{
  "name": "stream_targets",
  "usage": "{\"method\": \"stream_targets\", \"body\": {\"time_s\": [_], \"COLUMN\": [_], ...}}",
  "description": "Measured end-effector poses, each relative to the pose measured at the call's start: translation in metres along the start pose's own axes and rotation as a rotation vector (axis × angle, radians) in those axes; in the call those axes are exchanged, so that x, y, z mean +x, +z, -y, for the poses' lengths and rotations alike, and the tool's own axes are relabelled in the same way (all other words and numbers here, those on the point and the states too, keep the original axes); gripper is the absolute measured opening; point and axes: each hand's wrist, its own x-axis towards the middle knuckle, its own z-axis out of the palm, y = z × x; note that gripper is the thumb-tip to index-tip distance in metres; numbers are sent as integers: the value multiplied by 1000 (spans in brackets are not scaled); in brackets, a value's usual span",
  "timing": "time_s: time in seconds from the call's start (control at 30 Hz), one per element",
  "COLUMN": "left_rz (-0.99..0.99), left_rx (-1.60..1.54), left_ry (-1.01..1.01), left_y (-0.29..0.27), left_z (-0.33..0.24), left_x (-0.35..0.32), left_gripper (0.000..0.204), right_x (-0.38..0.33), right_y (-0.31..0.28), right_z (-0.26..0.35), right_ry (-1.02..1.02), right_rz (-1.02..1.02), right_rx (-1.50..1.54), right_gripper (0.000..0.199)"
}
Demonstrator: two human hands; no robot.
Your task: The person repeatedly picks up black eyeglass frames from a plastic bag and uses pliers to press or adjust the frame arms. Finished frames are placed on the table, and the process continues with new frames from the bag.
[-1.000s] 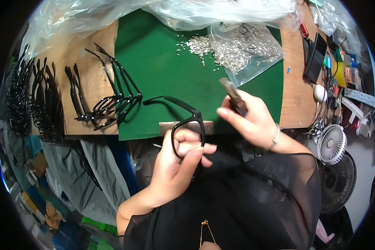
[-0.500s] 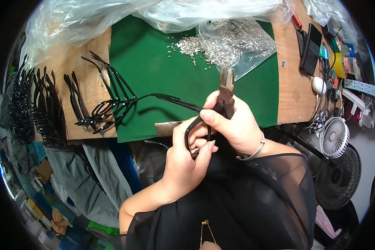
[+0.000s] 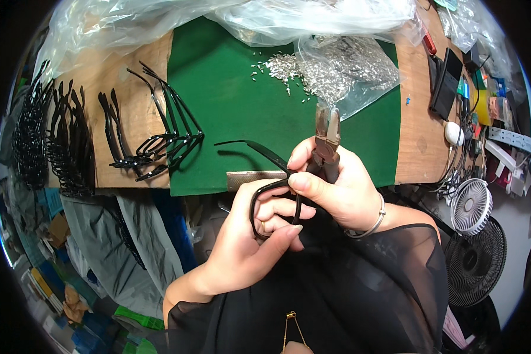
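A black eyeglass frame (image 3: 269,154) is held between my two hands in front of the green mat's near edge. With fingers curled through and around its rim, my left hand (image 3: 236,242) is closed on the frame. My right hand (image 3: 351,197) is closed around worn pliers (image 3: 327,137), jaws pointing up and away from the frame. The right thumb and a fingertip also pinch the frame's corner, where one temple sticks out to the upper left. Part of the frame is hidden behind my fingers.
Small silver metal pieces (image 3: 284,66) spill from a clear plastic bag (image 3: 360,74) on the green mat (image 3: 224,94). More black eyeglass frames (image 3: 165,141) stand to the left. A phone (image 3: 446,84), cables and a small white fan (image 3: 471,199) are at the right. Plastic sheeting (image 3: 265,17) covers the back.
The eyeglass frame has turned in my hands: its rim faces me more and its temple slants up more steeply. The pliers stand slightly lower in view. Both hands keep their hold.
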Motion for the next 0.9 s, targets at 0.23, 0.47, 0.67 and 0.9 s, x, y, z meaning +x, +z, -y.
{"method": "stream_targets", "body": {"time_s": [0.23,0.47,0.67,0.9], "left_rz": [-107,-133,-57,-68], "left_rx": [195,-100,105,688], "left_ry": [-6,-60,-122,28], "left_y": [13,3,5,7], "left_z": [8,-13,-15,-7], "left_x": [0,-15,-21,-21], "left_gripper": [48,46,36,33], "right_x": [-2,-8,-6,5], "right_y": [-5,-29,-34,-37], "right_z": [1,-2,-4,0], "right_ry": [56,-278,-412,-592], "right_rz": [-24,96,370,442], "right_rx": [23,-544,-1015,-1088], "right_gripper": [21,18,20,19]}}
